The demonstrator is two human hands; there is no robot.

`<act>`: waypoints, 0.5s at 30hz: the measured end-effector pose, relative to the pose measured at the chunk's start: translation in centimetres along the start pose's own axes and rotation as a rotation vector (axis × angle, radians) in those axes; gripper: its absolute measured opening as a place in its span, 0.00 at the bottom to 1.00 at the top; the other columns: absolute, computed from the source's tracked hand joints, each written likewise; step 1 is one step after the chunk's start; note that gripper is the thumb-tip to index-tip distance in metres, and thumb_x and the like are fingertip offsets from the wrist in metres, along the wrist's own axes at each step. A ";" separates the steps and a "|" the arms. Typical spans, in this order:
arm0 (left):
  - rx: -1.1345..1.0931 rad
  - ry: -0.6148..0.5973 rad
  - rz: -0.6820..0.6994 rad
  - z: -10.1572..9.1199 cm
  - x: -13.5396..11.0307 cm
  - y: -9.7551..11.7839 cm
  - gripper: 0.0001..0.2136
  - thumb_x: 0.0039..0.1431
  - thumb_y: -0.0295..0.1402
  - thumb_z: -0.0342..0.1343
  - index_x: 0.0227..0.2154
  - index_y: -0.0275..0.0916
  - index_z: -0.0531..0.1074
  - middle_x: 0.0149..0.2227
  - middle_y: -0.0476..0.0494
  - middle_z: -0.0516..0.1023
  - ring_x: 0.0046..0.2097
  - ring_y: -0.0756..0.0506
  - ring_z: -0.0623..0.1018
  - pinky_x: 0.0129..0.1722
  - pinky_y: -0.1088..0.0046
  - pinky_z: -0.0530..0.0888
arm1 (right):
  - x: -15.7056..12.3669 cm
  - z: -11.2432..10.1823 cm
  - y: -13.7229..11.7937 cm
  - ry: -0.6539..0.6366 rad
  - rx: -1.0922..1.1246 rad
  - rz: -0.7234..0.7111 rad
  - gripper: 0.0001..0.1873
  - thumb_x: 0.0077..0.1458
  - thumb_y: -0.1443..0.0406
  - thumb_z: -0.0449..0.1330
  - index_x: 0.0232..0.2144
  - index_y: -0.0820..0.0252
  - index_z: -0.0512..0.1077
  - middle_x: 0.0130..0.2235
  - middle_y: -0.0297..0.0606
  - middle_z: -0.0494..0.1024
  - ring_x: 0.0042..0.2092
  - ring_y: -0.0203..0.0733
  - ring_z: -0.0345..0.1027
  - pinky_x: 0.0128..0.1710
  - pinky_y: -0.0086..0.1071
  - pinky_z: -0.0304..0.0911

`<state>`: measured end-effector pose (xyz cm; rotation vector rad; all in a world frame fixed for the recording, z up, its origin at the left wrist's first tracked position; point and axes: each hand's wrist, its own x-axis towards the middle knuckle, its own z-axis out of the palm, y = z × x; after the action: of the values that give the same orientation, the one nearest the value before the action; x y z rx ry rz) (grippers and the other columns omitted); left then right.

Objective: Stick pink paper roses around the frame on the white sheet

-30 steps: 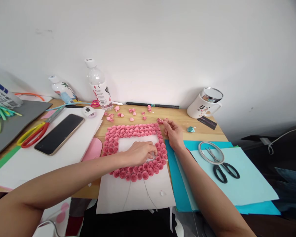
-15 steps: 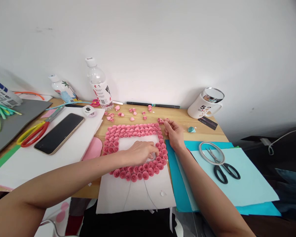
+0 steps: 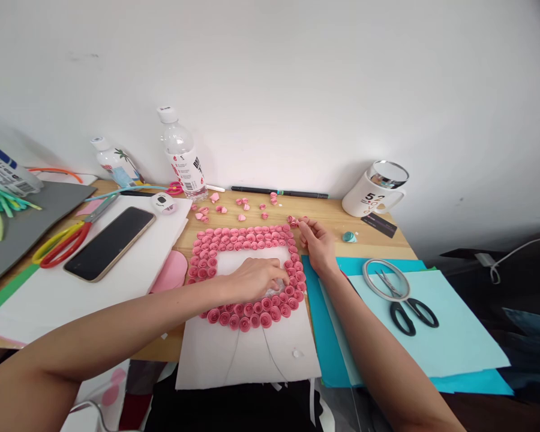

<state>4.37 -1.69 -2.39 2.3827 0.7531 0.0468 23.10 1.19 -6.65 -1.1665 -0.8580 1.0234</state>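
Note:
Pink rolled paper roses [image 3: 244,323] form a thick frame on a white sheet [image 3: 207,354] with two drawn lines below. My left hand [image 3: 261,279] lies across the bare middle, its fingers bent and pressed down at the frame's inner right side. What its fingertips hold there, if anything, is hidden; a crumpled whitish bit [image 3: 276,290] shows beneath them. Beyond the frame's top right corner, my right hand [image 3: 318,245] pinches a loose paper rose [image 3: 292,221] at its fingertips. More loose pink roses [image 3: 242,217] are scattered behind the frame.
Black-handled scissors [image 3: 402,315] and a tape roll [image 3: 368,279] rest on blue paper [image 3: 459,330] at right. A mug [image 3: 369,195], card [image 3: 378,225] and teal rose [image 3: 350,237] sit behind. At left are a phone [image 3: 110,243], red-yellow scissors [image 3: 65,246] and a water bottle [image 3: 184,159].
Hardly anything differs. The view has shifted very slightly; both hands keep their places, and the loose rose stays at my right fingertips.

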 end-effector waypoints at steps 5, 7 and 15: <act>-0.022 -0.035 -0.016 -0.4 0.1 0.2 0.07 0.57 0.25 0.51 0.34 0.41 0.73 0.37 0.50 0.73 0.35 0.51 0.73 0.33 0.76 0.64 | 0.1 0.0 0.1 -0.004 0.004 -0.001 0.19 0.42 0.53 0.66 0.32 0.60 0.71 0.25 0.28 0.67 0.20 0.27 0.50 0.17 0.25 0.48; -0.046 -0.035 -0.014 -0.5 0.1 0.3 0.07 0.57 0.25 0.50 0.33 0.40 0.72 0.37 0.50 0.73 0.35 0.51 0.73 0.33 0.75 0.64 | 0.1 -0.1 0.2 -0.007 0.000 -0.005 0.19 0.42 0.53 0.66 0.32 0.60 0.72 0.24 0.28 0.67 0.20 0.27 0.50 0.17 0.25 0.48; -0.048 -0.024 -0.014 -0.5 0.1 0.3 0.07 0.57 0.26 0.50 0.35 0.40 0.72 0.38 0.50 0.73 0.36 0.50 0.73 0.33 0.75 0.63 | 0.1 -0.2 0.2 -0.007 -0.043 -0.015 0.19 0.43 0.52 0.64 0.33 0.59 0.72 0.24 0.28 0.67 0.20 0.28 0.51 0.17 0.25 0.50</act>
<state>4.49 -1.53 -1.86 2.3282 0.7495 0.0305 23.26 1.27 -6.90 -1.1921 -0.8967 1.0019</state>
